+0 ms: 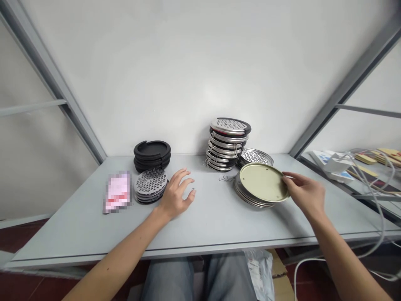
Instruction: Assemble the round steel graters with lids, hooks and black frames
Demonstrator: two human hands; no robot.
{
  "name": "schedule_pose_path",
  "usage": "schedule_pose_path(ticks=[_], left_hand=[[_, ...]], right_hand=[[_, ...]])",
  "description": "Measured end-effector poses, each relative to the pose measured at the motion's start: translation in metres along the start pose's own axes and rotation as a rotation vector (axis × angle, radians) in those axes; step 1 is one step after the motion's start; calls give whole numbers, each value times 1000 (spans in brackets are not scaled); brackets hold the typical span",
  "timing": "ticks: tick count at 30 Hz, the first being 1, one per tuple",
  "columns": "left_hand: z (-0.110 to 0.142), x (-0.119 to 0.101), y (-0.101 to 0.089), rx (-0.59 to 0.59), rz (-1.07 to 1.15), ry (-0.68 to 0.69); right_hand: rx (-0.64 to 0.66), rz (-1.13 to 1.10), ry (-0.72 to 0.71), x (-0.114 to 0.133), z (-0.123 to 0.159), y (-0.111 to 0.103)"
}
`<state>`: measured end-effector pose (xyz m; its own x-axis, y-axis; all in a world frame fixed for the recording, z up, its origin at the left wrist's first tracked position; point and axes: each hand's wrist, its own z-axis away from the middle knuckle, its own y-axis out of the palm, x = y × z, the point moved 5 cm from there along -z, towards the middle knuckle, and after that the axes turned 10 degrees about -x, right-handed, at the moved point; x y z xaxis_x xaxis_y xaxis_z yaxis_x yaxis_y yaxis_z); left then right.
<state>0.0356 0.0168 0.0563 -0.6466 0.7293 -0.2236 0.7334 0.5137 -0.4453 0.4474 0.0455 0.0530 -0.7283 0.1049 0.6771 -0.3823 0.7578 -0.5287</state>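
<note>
My right hand (303, 194) grips the right rim of a shallow round metal lid (263, 182) with a pale yellow-green inside and small holes near its edge. The lid tilts over a stack of similar round metal lids (250, 200). My left hand (178, 196) hovers over the table with its fingers apart and nothing in them. Just left of it is a stack of perforated metal grater discs (150, 183). Behind those discs stand several stacked black round rings (152, 150). A small bent wire piece (226, 179) lies left of the lids.
A tall stack of assembled round grater containers (228, 144) with wire clasps stands at the back. Beside it are more grater discs (255, 156). A pixelated pink-and-white item (117, 192) lies at left. White cables (374, 200) hang past the table's right side.
</note>
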Motion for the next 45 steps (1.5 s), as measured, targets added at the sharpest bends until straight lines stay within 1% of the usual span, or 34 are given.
schedule_pose_path(ticks=[2,5,9,11,14,19,25,30,35,40,41,42,43,45], left_hand=[[1,2,1,7,-4,-15],[2,5,3,11,0,-31],[3,6,2,-1,10,-44],[3,6,2,-7,8,-49],[3,7,2,-10,8,-59],[3,7,3,7,11,-72],[3,8,4,34,25,-89],[3,9,5,37,34,-87],[4,9,5,39,50,-91],[6,9,7,57,65,-101],[6,9,8,61,67,-105],[6,9,8,60,69,-109],[6,10,8,58,71,-112],[6,10,8,55,77,-115]], right_hand=[[-7,23,5,-7,1,0],[17,52,5,-8,6,4],[168,73,-21,-6,10,18],[218,67,-24,-7,11,23],[216,30,-44,-10,11,27],[218,-26,-132,-13,15,33],[251,-16,-126,-15,17,34],[289,-26,-148,-14,18,34],[289,-11,-151,-17,14,36],[295,10,-194,-14,12,34],[274,17,-210,-9,13,31],[222,21,-235,-2,14,26],[148,16,-273,7,17,21],[-15,-25,-388,34,27,10]])
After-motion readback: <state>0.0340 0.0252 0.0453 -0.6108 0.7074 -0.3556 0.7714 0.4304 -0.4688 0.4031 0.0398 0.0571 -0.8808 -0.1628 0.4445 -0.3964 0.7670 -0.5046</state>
